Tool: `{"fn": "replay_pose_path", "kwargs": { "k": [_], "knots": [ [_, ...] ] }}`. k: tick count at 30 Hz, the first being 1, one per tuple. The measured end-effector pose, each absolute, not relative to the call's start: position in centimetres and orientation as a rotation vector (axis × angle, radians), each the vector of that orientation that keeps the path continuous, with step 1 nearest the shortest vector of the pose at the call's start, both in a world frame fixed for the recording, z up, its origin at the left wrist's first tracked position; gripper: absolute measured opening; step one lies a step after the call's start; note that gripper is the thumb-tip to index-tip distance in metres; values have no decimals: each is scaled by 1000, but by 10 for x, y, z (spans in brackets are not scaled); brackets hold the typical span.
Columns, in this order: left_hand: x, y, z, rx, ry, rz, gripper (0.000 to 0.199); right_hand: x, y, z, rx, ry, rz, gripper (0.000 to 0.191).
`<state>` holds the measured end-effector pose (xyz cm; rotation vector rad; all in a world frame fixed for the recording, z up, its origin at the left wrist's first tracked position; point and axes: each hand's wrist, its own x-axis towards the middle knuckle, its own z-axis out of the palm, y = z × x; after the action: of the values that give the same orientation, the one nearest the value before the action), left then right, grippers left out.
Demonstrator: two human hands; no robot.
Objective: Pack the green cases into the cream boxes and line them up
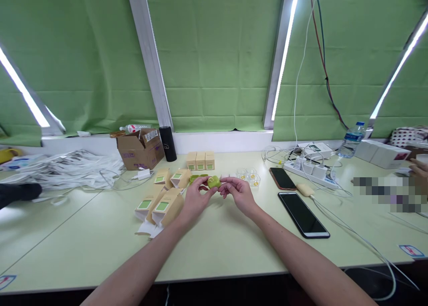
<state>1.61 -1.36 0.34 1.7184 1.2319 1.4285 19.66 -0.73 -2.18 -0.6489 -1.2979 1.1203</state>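
Observation:
Above the middle of the table, my left hand (197, 198) is closed on a small round green object (214, 181), held between thumb and fingers; a paler curved mark shows on its top. My right hand (241, 193) is at the object's right side, fingers curled together and a fingertip at its edge; what they pinch is too small to tell. More green pieces (194, 178) lie behind my left hand. Several clear small containers with yellow centres (249, 177) stand beyond my right hand. Left of my hands are opened tan paper boxes (167, 206) with green labels.
Closed tan boxes (200, 161) stand in a row at the back, near a black tumbler (167, 143) and a cardboard carton (140, 148). Two phones (303, 214), a power strip (310, 174) and cables lie right. White strips (76, 168) are piled left. Another person's hand (419, 172) shows far right.

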Motion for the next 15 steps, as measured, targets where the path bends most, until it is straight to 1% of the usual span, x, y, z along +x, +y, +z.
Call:
{"fn": "replay_pose_path", "kwargs": {
  "k": [5,8,11,15],
  "knots": [
    [16,-13,7,1612,1149,1324,43,199,-6,-21,-680,-1335,1106,35],
    [17,-11,6,1536,1126,1278,46,204,-2,-23,-782,-1343,996,32],
    [15,-5,1,1433,1080,1302,51,215,4,-23,-999,-1345,722,26],
    [12,3,-7,1290,1029,1348,58,243,10,-12,-1429,-1465,201,21]
  ]
}}
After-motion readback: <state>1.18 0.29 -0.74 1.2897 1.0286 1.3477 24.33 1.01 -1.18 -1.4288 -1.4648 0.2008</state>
